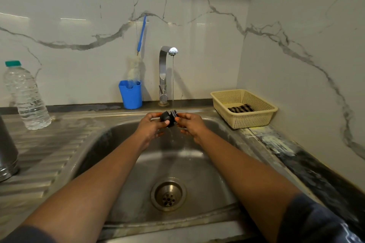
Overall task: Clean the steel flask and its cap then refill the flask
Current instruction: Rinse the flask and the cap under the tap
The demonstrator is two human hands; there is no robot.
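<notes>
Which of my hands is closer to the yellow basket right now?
Right. The right hand pinches the black cap on the side toward the basket; the left hand holds the cap's other side, farther from the basket.

— What do we see by the wall?
— A blue cup (130, 95) holding a bottle brush (134, 69), beside the running tap (163, 73).
— And rightward?
— A checked cloth (241, 108) in a cream basket (256, 119).
</notes>
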